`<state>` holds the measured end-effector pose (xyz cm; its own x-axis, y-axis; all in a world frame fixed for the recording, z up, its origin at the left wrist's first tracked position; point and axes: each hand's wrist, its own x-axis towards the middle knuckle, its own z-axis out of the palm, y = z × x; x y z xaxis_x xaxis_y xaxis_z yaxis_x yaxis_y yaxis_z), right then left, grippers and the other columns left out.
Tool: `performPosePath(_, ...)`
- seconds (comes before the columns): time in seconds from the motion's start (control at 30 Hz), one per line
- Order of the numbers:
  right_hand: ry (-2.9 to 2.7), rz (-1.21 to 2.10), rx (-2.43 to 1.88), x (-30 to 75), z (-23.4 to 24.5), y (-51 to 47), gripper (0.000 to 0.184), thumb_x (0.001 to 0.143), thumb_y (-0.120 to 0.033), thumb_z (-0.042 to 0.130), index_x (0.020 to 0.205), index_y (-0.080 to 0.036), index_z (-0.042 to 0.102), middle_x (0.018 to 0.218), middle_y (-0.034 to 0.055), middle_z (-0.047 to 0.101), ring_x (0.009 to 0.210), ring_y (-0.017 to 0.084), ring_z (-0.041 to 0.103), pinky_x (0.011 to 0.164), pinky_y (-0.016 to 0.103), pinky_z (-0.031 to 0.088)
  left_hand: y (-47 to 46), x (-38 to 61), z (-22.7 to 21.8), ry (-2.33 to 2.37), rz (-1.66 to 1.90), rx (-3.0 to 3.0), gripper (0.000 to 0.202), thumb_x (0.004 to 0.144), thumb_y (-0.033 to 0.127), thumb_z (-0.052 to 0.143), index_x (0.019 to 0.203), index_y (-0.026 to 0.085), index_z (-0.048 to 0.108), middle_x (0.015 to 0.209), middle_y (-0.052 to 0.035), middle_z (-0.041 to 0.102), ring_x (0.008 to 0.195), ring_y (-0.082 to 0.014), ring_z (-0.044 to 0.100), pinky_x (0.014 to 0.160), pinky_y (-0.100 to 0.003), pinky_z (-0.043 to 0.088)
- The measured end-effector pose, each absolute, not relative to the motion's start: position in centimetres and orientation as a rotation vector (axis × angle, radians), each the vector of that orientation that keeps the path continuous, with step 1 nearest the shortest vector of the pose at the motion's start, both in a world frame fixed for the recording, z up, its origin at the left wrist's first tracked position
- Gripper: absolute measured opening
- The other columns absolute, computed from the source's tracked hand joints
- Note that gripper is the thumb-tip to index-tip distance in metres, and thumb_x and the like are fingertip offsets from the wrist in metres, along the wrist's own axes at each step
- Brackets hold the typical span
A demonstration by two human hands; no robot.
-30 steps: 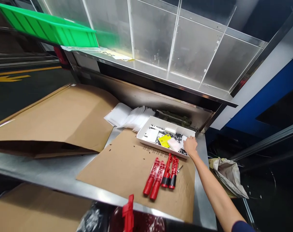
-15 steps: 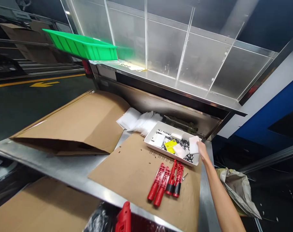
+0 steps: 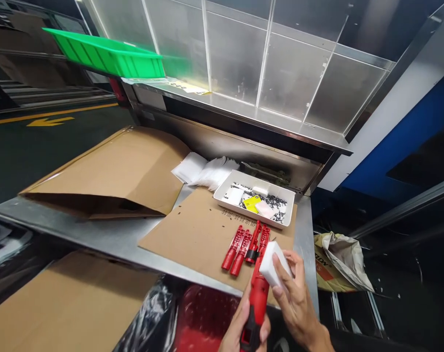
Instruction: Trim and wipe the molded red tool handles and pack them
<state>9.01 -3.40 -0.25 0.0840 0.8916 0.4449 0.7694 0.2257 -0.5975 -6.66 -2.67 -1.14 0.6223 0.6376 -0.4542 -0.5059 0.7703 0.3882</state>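
Near the table's front edge, my left hand (image 3: pixel 236 322) is wrapped round a red and black plastic tool housing (image 3: pixel 259 299), held upright at a slant. Between the fingers and thumb of my right hand (image 3: pixel 298 300) is a white sponge block (image 3: pixel 272 264), touching or nearly touching the housing's upper part. Behind them, several red housing parts (image 3: pixel 239 250) lie side by side on a cardboard sheet (image 3: pixel 192 234). A white tray (image 3: pixel 222 194) beyond these holds small black bits, a yellow card (image 3: pixel 251 202), a pinkish pad (image 3: pixel 264 209) and white blocks.
A large cardboard piece (image 3: pixel 108 176) covers the table's left side, beside a stack of white sheets (image 3: pixel 216 172). Above is a metal shelf with a green bin (image 3: pixel 112 56). An open sack (image 3: pixel 339 264) stands at right. Below the front edge is a red container (image 3: pixel 200 318) with black plastic.
My right hand has drawn back from the tray towards me, bringing the white sponge block to the housing. My left hand has come into view holding the housing, which has risen and shifted right.
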Motion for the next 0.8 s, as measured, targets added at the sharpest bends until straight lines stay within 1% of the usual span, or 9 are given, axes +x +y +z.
performPosePath(0.1, -1.729, -0.008, -1.622, 9.1, 0.4, -3.8, 0.045, 0.101, -0.038, 0.036, 0.146, -0.037, 0.04, 0.138, 0.011, 0.032, 0.117, 0.025, 0.055, 0.093, 0.042, 0.056, -2.9, -6.7, -0.6, 0.712, 0.654, 0.301, 0.068, 0.082, 0.062, 0.06, 0.139, 0.028, 0.043, 0.056, 0.0024, 0.06, 0.034, -0.0073, 0.047, 0.033, -0.013, 0.027)
performPosePath(0.27, -2.019, -0.15, -1.388, 8.8, 2.0, -5.1, 0.047, 0.1, -0.033, 0.036, 0.147, -0.032, 0.039, 0.152, 0.0081, 0.028, 0.123, 0.024, 0.055, 0.088, 0.032, 0.059, -3.2, -6.9, -0.6, 0.914, 0.645, 0.481, 0.085, 0.074, 0.073, 0.06, 0.137, 0.019, 0.046, 0.043, 0.0048, 0.054, 0.027, -0.01, 0.044, 0.029, -0.016, 0.028)
performPosePath(0.37, -1.928, -0.147, -1.559, 9.0, 2.3, -5.4, 0.046, 0.098, -0.025, 0.041, 0.143, -0.034, 0.045, 0.157, 0.0059, 0.03, 0.122, 0.025, 0.058, 0.092, 0.036, 0.058, -3.4, -6.9, -0.4, 0.87, 0.611, 0.547, 0.091, 0.071, 0.078, 0.056, 0.14, 0.021, 0.042, 0.047, 0.0038, 0.058, 0.025, -0.0091, 0.041, 0.029, -0.017, 0.028)
performPosePath(0.43, -1.956, -0.127, -1.526, 9.1, 2.3, -5.5, 0.047, 0.098, -0.026, 0.042, 0.144, -0.033, 0.044, 0.159, 0.0064, 0.028, 0.119, 0.025, 0.06, 0.088, 0.036, 0.06, -3.5, -7.1, -0.3, 0.874, 0.603, 0.544, 0.09, 0.069, 0.078, 0.059, 0.137, 0.022, 0.044, 0.048, 0.0039, 0.058, 0.027, -0.0089, 0.043, 0.031, -0.017, 0.031)
performPosePath(0.5, -2.049, -0.116, -1.398, 9.2, 2.2, -5.8, 0.049, 0.098, -0.028, 0.041, 0.146, -0.034, 0.04, 0.161, 0.0048, 0.025, 0.115, 0.024, 0.063, 0.082, 0.033, 0.061, -3.4, -7.4, -0.4, 0.858, 0.568, 0.482, 0.079, 0.069, 0.076, 0.062, 0.125, 0.021, 0.054, 0.048, 0.004, 0.057, 0.03, -0.0089, 0.045, 0.032, -0.016, 0.031)
performPosePath(0.57, -2.03, -0.133, -1.445, 9.4, 2.4, -5.9, 0.048, 0.099, -0.025, 0.04, 0.146, -0.035, 0.041, 0.162, 0.002, 0.023, 0.117, 0.024, 0.062, 0.083, 0.033, 0.061, -3.2, -7.9, -0.6, 0.744, 0.462, 0.387, 0.059, 0.074, 0.072, 0.062, 0.101, 0.019, 0.063, 0.048, 0.0039, 0.055, 0.031, -0.0065, 0.043, 0.032, -0.014, 0.027)
performPosePath(0.67, -1.945, -0.192, -1.522, 9.6, 2.8, -6.1, 0.048, 0.098, -0.021, 0.043, 0.144, -0.034, 0.044, 0.163, 0.0016, 0.017, 0.12, 0.023, 0.061, 0.089, 0.033, 0.059, -2.7, -8.5, -1.0, 0.475, 0.268, 0.253, 0.053, 0.078, 0.066, 0.063, 0.065, 0.014, 0.059, 0.044, 0.0042, 0.048, 0.029, -0.0016, 0.035, 0.03, -0.011, 0.02)
performPosePath(0.73, -2.004, -0.195, -1.42, 9.7, 3.2, -6.1, 0.046, 0.098, -0.025, 0.044, 0.144, -0.034, 0.044, 0.164, 0.0022, 0.016, 0.113, 0.021, 0.065, 0.084, 0.029, 0.06, -2.5, -8.7, -1.3, 0.333, 0.217, 0.181, 0.052, 0.076, 0.06, 0.07, 0.059, 0.012, 0.058, 0.041, 0.0046, 0.045, 0.03, 0.0, 0.034, 0.029, -0.009, 0.017)
performPosePath(0.8, -2.006, -0.21, -1.426, 10.0, 3.5, -6.2, 0.045, 0.099, -0.026, 0.043, 0.143, -0.035, 0.046, 0.162, 0.0024, 0.021, 0.11, 0.02, 0.067, 0.08, 0.027, 0.061, -2.3, -8.7, -1.4, 0.248, 0.197, 0.11, 0.049, 0.075, 0.055, 0.073, 0.062, 0.011, 0.059, 0.043, 0.004, 0.048, 0.03, 0.001, 0.034, 0.029, -0.008, 0.015)
